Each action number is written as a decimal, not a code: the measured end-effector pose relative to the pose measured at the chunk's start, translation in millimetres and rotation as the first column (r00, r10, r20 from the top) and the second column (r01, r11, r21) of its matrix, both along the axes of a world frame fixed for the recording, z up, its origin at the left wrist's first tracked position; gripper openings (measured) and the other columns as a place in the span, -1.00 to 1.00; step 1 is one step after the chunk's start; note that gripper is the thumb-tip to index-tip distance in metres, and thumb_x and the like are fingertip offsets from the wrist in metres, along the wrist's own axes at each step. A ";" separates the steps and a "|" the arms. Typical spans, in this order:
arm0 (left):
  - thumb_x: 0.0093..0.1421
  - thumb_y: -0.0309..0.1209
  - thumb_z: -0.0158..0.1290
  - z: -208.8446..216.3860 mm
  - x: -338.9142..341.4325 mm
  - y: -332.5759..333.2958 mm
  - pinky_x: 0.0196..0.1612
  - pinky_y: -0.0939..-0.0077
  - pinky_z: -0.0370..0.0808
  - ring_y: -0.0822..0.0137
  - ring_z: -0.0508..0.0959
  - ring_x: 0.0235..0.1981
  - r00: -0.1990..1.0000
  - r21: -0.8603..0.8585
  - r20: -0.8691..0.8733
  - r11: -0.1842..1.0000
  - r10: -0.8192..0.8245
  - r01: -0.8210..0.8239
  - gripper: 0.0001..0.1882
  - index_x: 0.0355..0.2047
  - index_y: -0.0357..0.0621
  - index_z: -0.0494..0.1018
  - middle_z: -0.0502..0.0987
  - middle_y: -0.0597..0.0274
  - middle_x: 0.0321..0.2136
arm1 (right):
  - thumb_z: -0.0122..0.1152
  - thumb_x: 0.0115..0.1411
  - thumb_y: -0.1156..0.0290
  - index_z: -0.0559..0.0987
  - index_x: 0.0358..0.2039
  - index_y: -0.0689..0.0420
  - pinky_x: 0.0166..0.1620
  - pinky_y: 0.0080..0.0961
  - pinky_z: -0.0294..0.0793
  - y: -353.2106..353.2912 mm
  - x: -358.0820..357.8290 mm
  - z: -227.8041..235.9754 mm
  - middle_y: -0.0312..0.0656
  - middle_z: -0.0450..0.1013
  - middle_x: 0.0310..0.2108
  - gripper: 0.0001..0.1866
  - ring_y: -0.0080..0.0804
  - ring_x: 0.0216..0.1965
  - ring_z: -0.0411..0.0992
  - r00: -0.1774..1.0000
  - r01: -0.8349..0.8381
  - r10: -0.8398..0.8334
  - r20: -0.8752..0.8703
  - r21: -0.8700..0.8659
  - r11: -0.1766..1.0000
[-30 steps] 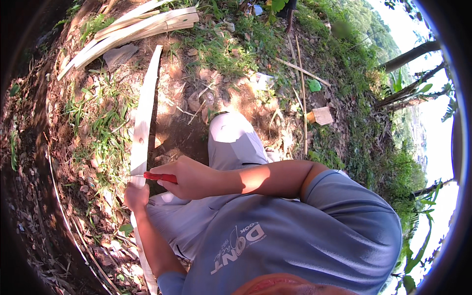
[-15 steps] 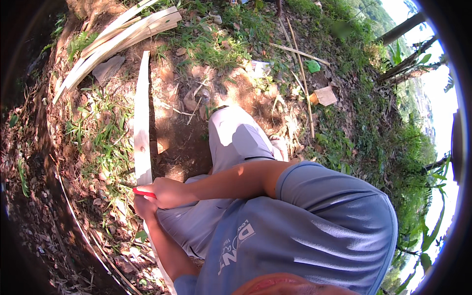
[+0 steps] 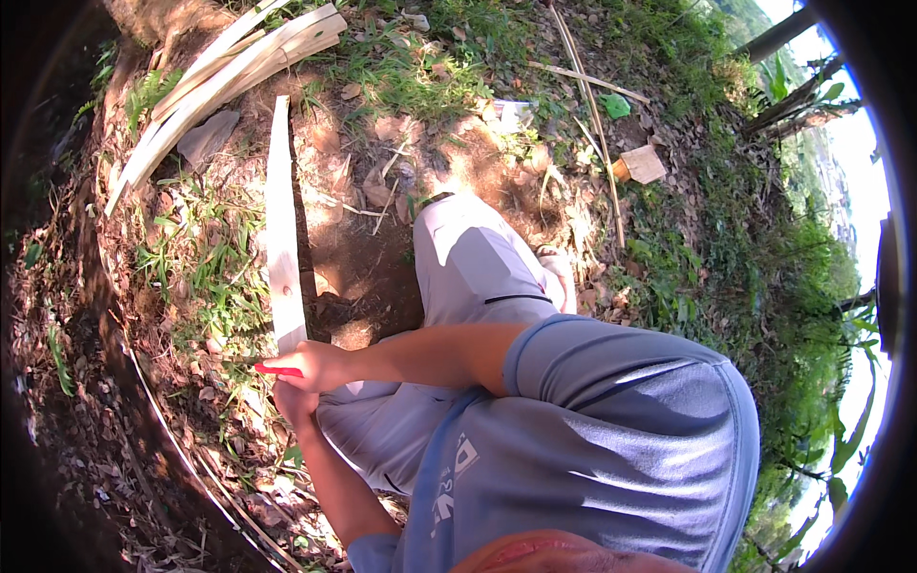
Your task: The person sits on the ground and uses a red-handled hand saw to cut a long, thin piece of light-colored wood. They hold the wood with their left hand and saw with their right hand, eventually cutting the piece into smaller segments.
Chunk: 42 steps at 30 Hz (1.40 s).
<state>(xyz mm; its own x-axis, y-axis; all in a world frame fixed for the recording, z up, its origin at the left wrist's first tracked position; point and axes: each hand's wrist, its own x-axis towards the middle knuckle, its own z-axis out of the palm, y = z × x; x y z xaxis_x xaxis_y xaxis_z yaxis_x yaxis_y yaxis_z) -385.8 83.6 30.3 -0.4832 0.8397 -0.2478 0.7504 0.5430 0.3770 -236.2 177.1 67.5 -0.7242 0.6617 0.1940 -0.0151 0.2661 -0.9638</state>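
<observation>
A long, flat, pale wooden strip (image 3: 283, 220) runs from my hands toward the far side, tapering at its far end. My right hand (image 3: 323, 367) is closed around a slim red-handled tool (image 3: 280, 370) and sits across the strip's near end. The tool's working part is too hard to make out. Just below it, my left hand (image 3: 295, 402) is closed at the strip's near end, its fingers partly covered by the right hand. Both hands are close together, beside my bent leg (image 3: 373, 430).
Several pale strips (image 3: 224, 86) lie piled at the far left by a flat grey stone (image 3: 207, 138). Thin sticks (image 3: 597, 124), a green scrap (image 3: 615, 105) and a wooden block (image 3: 643, 164) lie on the leafy ground at right. Thin curved strips (image 3: 181, 449) lie at lower left.
The view has shifted slightly. My right hand and the red-handled tool have moved a little, still at the strip's near end; both hands keep their hold.
</observation>
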 end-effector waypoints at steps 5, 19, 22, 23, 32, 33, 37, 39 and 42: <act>0.29 -0.13 0.21 -45.9 -44.1 -16.9 -0.18 -0.03 0.58 -0.13 0.74 -0.17 0.972 0.187 0.169 0.974 -0.164 0.131 -0.61 -0.13 -0.24 0.60 0.72 -0.11 -0.28 | 0.24 0.42 0.20 0.56 0.38 -0.06 -0.24 -0.06 0.59 2.4 8.2 16.6 0.18 0.61 -0.36 -0.47 0.26 -0.37 0.55 0.997 -0.072 0.072 0.016 0.014 0.997; 0.24 -0.17 0.17 -18.3 -23.4 2.9 -0.06 -0.12 0.65 -0.25 0.73 -0.12 0.973 0.079 0.059 0.973 -0.221 0.216 -0.67 -0.17 -0.15 0.69 0.74 -0.17 -0.20 | 0.24 0.46 0.27 0.51 0.40 0.03 0.01 -0.11 0.63 6.7 20.1 0.3 0.09 0.66 0.01 -0.47 0.17 -0.07 0.64 0.993 -0.114 0.115 -0.014 0.012 0.993; 0.24 -0.13 0.17 -11.7 -4.9 2.9 -0.07 -0.17 0.65 -0.31 0.72 -0.12 0.999 0.012 -0.024 0.999 0.034 -0.033 -0.64 -0.18 -0.17 0.68 0.73 -0.21 -0.23 | 0.25 0.44 0.24 0.53 0.40 0.00 -0.02 -0.08 0.63 7.2 16.0 7.1 0.09 0.66 -0.04 -0.46 0.19 -0.10 0.63 0.992 -0.115 0.117 0.051 -0.037 0.993; 0.22 -0.07 0.18 -10.7 0.3 -0.3 -0.06 -0.19 0.66 -0.33 0.72 -0.10 0.991 0.000 -0.059 0.993 0.119 -0.119 -0.58 -0.14 -0.18 0.67 0.74 -0.20 -0.22 | 0.25 0.42 0.23 0.54 0.38 0.00 -0.02 -0.07 0.63 5.8 15.6 17.0 0.09 0.66 -0.05 -0.46 0.19 -0.11 0.63 0.989 -0.122 0.126 0.080 -0.056 0.991; -0.04 0.19 0.42 10.8 22.5 4.2 0.08 -0.09 0.64 -0.23 0.71 0.04 0.990 -0.130 -0.054 0.982 0.132 -0.138 -0.05 0.24 -0.14 0.46 0.72 -0.18 -0.08 | 0.18 0.37 0.30 0.59 0.12 0.07 -0.17 0.11 0.55 8.4 -9.5 4.2 0.21 0.62 -0.27 -0.66 0.37 -0.23 0.56 0.987 -0.021 0.010 0.159 0.069 0.997; 0.03 0.18 0.36 17.2 27.7 7.9 0.07 -0.10 0.64 -0.25 0.70 0.03 0.996 -0.182 -0.039 0.979 0.086 -0.091 -0.13 0.20 -0.13 0.50 0.72 -0.20 -0.09 | 0.18 0.37 0.31 0.58 0.13 0.08 -0.16 0.11 0.55 8.2 -3.9 4.1 0.22 0.62 -0.26 -0.66 0.37 -0.21 0.56 0.985 -0.017 0.009 0.170 0.045 0.999; 0.25 0.06 0.10 -10.0 18.0 -0.8 0.06 -0.15 0.64 -0.30 0.70 0.01 0.984 -0.124 -0.150 0.985 0.098 -0.117 -0.42 0.07 -0.11 0.61 0.72 -0.24 -0.12 | 0.17 0.47 0.31 0.50 0.34 0.06 -0.04 -0.08 0.58 1.4 30.8 12.8 0.15 0.64 -0.13 -0.54 0.17 -0.14 0.63 0.988 -0.127 0.127 0.086 -0.007 0.992; 0.29 -0.02 0.01 -2.7 32.3 8.5 0.06 -0.19 0.64 -0.32 0.69 0.00 0.985 -0.135 -0.164 0.988 0.056 -0.079 -0.48 0.03 -0.14 0.61 0.71 -0.27 -0.13 | 0.18 0.48 0.30 0.33 0.51 -0.04 0.04 -0.10 0.57 6.0 45.7 0.9 0.21 0.62 -0.04 -0.38 0.21 -0.04 0.62 0.982 -0.182 0.183 0.044 -0.016 0.983; 0.34 -0.10 -0.05 11.4 40.5 11.7 0.07 -0.23 0.62 -0.33 0.70 0.00 0.984 -0.123 -0.177 0.991 0.025 -0.047 -0.53 -0.01 -0.22 0.60 0.71 -0.31 -0.14 | 0.17 0.50 0.29 0.36 0.49 -0.01 0.03 -0.08 0.58 7.1 45.7 -10.8 0.19 0.62 -0.08 -0.41 0.22 -0.05 0.62 0.990 -0.138 0.138 0.009 -0.008 0.990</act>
